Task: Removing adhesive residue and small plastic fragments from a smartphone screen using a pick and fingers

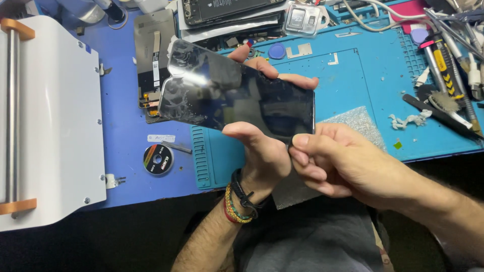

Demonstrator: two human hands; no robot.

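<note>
A black glossy phone screen panel is held tilted above the blue work mat, its glass smeared at the left end. My left hand grips it from below, thumb on the near edge and fingers curled over the far edge. My right hand pinches the panel's lower right corner with thumb and forefinger. The left wrist wears a black band and coloured bracelets.
A white machine with a metal roller fills the left. A small black spool, another screen part, stacked phone parts, bubble wrap and several tools lie about the mat.
</note>
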